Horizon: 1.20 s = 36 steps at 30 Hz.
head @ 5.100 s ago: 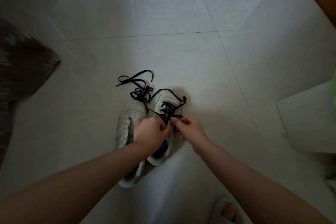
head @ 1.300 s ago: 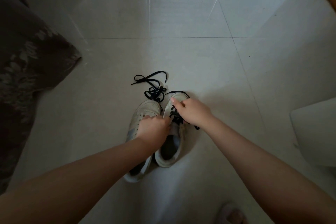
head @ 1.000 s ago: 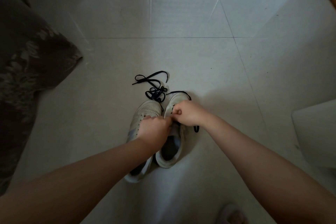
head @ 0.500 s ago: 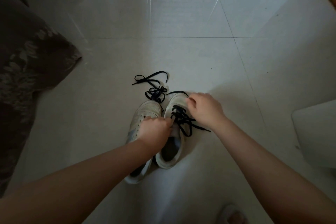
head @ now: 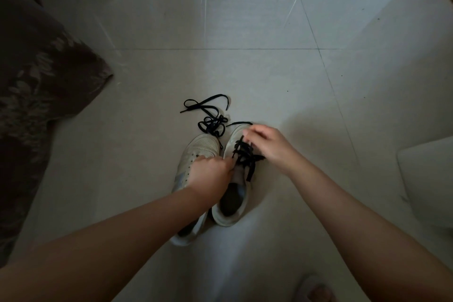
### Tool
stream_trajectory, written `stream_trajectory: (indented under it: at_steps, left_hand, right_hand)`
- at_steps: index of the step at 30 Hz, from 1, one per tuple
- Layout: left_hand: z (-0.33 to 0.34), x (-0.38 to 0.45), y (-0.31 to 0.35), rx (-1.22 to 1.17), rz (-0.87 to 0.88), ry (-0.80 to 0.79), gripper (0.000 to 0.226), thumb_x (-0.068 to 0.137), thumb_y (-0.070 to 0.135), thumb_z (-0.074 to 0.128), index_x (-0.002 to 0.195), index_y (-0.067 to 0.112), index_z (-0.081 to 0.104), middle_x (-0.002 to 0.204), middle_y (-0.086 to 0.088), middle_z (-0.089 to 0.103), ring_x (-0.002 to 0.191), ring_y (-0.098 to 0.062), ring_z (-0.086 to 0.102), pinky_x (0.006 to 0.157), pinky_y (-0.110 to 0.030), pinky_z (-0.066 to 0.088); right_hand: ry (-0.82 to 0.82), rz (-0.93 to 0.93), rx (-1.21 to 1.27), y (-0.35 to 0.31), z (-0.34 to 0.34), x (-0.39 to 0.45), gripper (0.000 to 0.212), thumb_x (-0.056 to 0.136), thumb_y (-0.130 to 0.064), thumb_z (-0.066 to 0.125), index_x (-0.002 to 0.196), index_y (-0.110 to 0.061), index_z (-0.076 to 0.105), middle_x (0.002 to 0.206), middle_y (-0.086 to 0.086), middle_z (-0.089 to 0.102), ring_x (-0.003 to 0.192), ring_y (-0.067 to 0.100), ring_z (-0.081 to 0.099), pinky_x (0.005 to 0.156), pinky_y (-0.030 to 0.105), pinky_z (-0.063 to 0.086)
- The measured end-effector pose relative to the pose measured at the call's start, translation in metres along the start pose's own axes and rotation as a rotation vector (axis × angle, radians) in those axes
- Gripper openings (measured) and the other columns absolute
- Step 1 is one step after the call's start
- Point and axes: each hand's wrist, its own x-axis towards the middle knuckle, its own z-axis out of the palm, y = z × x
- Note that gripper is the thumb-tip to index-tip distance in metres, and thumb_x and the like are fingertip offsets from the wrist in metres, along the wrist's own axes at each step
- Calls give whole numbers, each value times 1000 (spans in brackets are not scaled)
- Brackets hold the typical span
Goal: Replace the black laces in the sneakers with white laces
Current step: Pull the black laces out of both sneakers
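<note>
Since half a second earlier, right hand (head: 266, 147) had drawn closer, fingers (head: 248, 136) pinching black lace (head: 246, 158) on right sneaker (head: 232, 179); left hand (head: 210, 174) gripped its tongue (pulled lace could snag eyelets).

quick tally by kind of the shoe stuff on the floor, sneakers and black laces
sneakers: 2, left sneaker and right sneaker
black laces: 2, loose lace on the floor, threaded lace in the right sneaker
white laces: 0 in view
total: 4
</note>
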Motion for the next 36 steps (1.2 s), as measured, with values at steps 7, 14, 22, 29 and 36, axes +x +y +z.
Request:
stream_trajectory:
  at_steps: [7, 14, 22, 29, 36]
  left_hand:
    - [6, -1, -1, 37, 1, -59, 29, 100, 35, 34, 106, 17, 56, 104, -1, 63, 95, -22, 59, 87, -26, 36]
    - [1, -3, 0, 25, 20, -34, 17, 87, 32, 63, 90, 15, 65, 80, -2, 67, 68, -21, 64, 69, -27, 44]
    - [8, -5, -5, 1, -21, -24, 26, 98, 37, 39, 103, 18, 57, 106, -1, 63, 95, -23, 60, 80, -26, 37]
    - [4, -6, -4, 12, -4, -25, 28, 99, 39, 36, 102, 19, 55, 106, 2, 61, 95, -20, 59, 77, -26, 35]
    - [7, -4, -5, -79, 12, 29, 18, 76, 28, 68, 65, 14, 63, 56, -3, 61, 44, -26, 59, 51, -27, 45]
  right_hand:
    - [261, -93, -561, 26, -5, -2, 21, 90, -26, 56, 104, -13, 66, 99, 7, 65, 93, 24, 59, 84, 35, 48]
    - [-128, -314, -1021, 4, 21, 5, 16, 89, -22, 53, 99, -28, 66, 107, -5, 57, 110, 17, 50, 81, 29, 22]
    - [269, -314, -363, -8, 3, -1, 6, 89, -9, 59, 89, -9, 65, 90, 1, 55, 80, 12, 52, 74, 12, 38]
    - [338, -186, -588, 9, -14, -13, 12, 85, -5, 59, 97, -9, 60, 103, 8, 58, 97, 29, 55, 85, 37, 45]
    - [-92, -381, -937, 7, 21, -7, 24, 89, -19, 54, 106, -27, 68, 110, -7, 63, 112, 19, 51, 91, 32, 28]
